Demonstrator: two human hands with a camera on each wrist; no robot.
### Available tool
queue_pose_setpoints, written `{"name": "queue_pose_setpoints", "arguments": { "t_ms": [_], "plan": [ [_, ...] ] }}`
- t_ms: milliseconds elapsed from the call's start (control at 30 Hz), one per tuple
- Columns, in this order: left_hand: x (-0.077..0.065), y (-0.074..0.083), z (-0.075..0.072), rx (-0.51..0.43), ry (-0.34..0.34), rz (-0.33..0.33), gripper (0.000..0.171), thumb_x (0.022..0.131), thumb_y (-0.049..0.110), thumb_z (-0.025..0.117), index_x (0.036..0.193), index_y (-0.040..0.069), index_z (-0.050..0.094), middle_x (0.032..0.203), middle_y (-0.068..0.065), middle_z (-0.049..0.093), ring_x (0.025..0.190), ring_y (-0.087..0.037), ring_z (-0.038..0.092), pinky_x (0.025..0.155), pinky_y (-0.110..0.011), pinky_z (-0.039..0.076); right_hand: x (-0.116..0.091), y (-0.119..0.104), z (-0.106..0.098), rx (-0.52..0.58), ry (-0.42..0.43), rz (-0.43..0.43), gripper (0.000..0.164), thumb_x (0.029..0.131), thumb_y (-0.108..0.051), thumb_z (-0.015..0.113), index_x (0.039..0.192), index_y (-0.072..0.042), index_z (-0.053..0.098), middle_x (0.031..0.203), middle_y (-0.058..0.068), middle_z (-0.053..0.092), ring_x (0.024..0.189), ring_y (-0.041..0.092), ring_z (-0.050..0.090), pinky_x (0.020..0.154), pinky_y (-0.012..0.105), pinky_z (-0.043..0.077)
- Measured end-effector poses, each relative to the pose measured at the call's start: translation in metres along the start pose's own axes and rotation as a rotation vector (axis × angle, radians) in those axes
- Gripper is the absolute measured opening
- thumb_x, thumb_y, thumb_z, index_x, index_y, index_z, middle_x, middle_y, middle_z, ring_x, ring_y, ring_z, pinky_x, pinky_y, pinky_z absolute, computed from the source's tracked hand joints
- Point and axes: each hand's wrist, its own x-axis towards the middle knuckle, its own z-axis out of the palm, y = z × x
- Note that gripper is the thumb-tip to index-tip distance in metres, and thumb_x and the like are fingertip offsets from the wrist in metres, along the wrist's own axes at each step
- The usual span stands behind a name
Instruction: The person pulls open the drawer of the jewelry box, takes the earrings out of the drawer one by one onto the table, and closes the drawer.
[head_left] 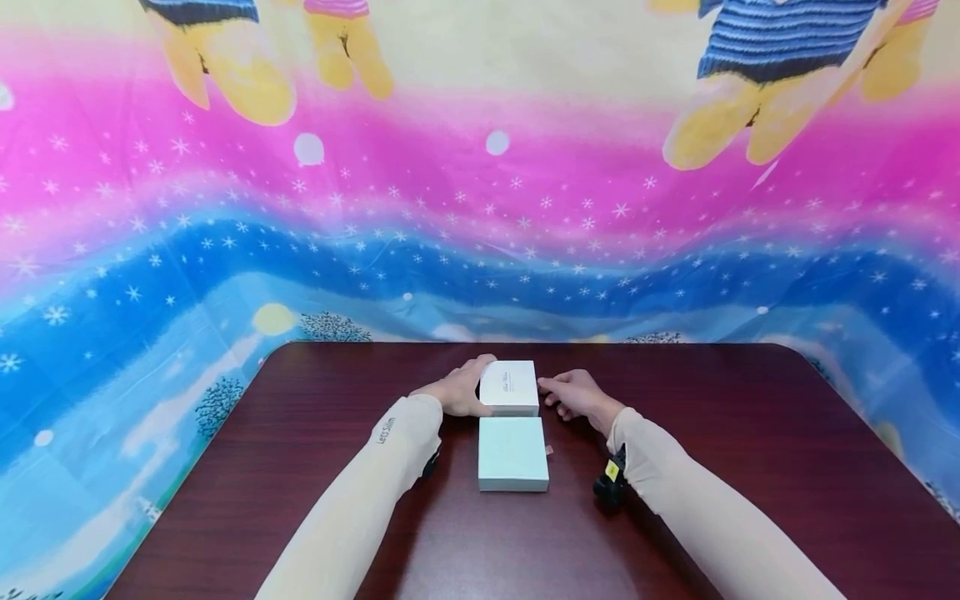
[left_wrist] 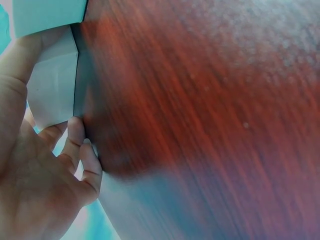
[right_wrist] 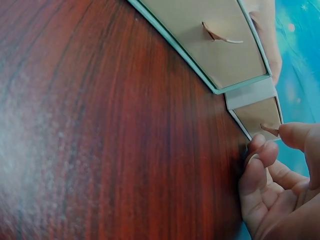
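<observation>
A white box with small dark print on its lid lies flat on the table. My left hand grips it from the left, the thumb along its near side and other fingers toward the far side. On its right, tan face a short ribbon tab sticks out. The thumb of my right hand meets the end of this tab, and the fingertips pinch it. Directly in front of the white box lies a pale mint-green box. A similar ribbon pull hangs from its tan right face, untouched.
Both boxes sit on a dark reddish wooden table with rounded far corners. Behind it hangs a colourful printed cloth. A black wrist camera with a yellow label is strapped under the right cuff.
</observation>
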Motion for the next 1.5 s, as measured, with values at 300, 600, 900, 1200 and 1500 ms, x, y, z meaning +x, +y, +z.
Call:
{"name": "queue_pose_setpoints", "arguments": {
  "t_ms": [300,600,900,1200,1500],
  "plan": [
    [-0.001,0.001,-0.002,0.001,-0.006,-0.001,0.095,0.088,0.029,0.078,0.161,0.016,0.018,0.153,-0.012,0.039,0.133,-0.031,0.044,0.110,-0.050,0.037,0.001,0.002,0.001,0.012,0.016,-0.022,0.029,0.103,-0.018,0.057,0.117,0.002,0.072,0.074,-0.001,0.063,0.053,0.008,0.048,0.057,0.024,0.047],
    [0.000,0.003,-0.002,0.002,-0.007,0.001,0.095,0.088,0.027,0.078,0.160,0.014,0.019,0.153,-0.013,0.039,0.134,-0.033,0.044,0.110,-0.050,0.037,0.001,0.006,0.002,-0.018,0.049,-0.069,0.026,0.102,-0.014,0.056,0.111,0.003,0.074,0.072,-0.001,0.065,0.053,0.009,0.048,0.058,0.026,0.047],
    [-0.001,0.004,-0.001,0.006,-0.008,0.002,0.095,0.089,0.029,0.077,0.161,0.014,0.017,0.156,-0.013,0.037,0.136,-0.034,0.042,0.112,-0.051,0.035,0.001,0.007,0.002,-0.045,0.051,-0.075,0.025,0.103,-0.013,0.055,0.107,0.004,0.074,0.072,-0.001,0.064,0.055,0.010,0.047,0.058,0.026,0.046],
    [0.007,-0.005,0.003,-0.002,-0.017,-0.010,0.099,0.087,0.030,0.079,0.162,0.017,0.015,0.157,-0.012,0.035,0.137,-0.034,0.040,0.113,-0.051,0.034,-0.001,0.004,0.003,-0.024,0.063,-0.075,0.024,0.102,-0.011,0.055,0.105,0.004,0.074,0.071,0.000,0.063,0.052,0.011,0.043,0.057,0.026,0.044],
    [-0.001,0.002,-0.002,-0.011,-0.004,0.000,0.096,0.087,0.029,0.078,0.161,0.015,0.018,0.157,-0.013,0.036,0.136,-0.034,0.041,0.112,-0.052,0.035,-0.001,0.005,-0.002,-0.041,0.039,-0.061,0.026,0.103,-0.012,0.052,0.106,0.002,0.074,0.076,0.002,0.062,0.058,0.013,0.046,0.059,0.028,0.044]
  ]
}}
